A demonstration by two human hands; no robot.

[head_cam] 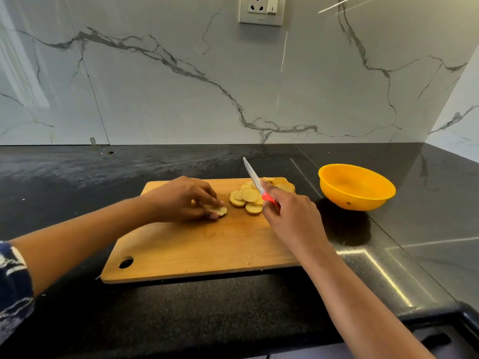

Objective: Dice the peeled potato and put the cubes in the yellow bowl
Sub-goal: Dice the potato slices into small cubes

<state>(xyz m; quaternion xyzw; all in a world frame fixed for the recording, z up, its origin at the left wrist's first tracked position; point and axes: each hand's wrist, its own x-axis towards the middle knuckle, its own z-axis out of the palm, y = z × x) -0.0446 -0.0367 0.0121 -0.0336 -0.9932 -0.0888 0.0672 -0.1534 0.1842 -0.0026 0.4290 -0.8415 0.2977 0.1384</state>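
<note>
The potato is already cut into round slices, and all of them lie on the far half of the wooden cutting board (207, 242), which sits on the black desk (181, 320). A loose pile of slices (248, 198) is near the board's middle, and a few more are visible behind the right hand. No cubes show yet, on the board or in the yellow bowl (357, 187), which stands on the desk well to the right of the board.

The left hand (186, 200) holds a small stack (219, 209) of slices flat on the board, with fingertips on top and the thumb at the near edge. The right hand (290, 216) grips the red handle of a knife (259, 186). Its blade is raised off the board and points away from the person, leaning slightly left.

The next cut depends on 1 relation. The pinned stack lies left of the knife, and the loose pile sits between the 2. The blade probably has to pass over that pile and come down just right of the left fingertips. The slices are round, so the stack has no long axis to line up with. The first row of cuts would set the direction for the crosscuts. The right hand is the nearer one to the bowl.

No brand, label or writing can be read. The blade has a mottled pattern, and the wall socket (260, 9) above has no legible marking.
</note>
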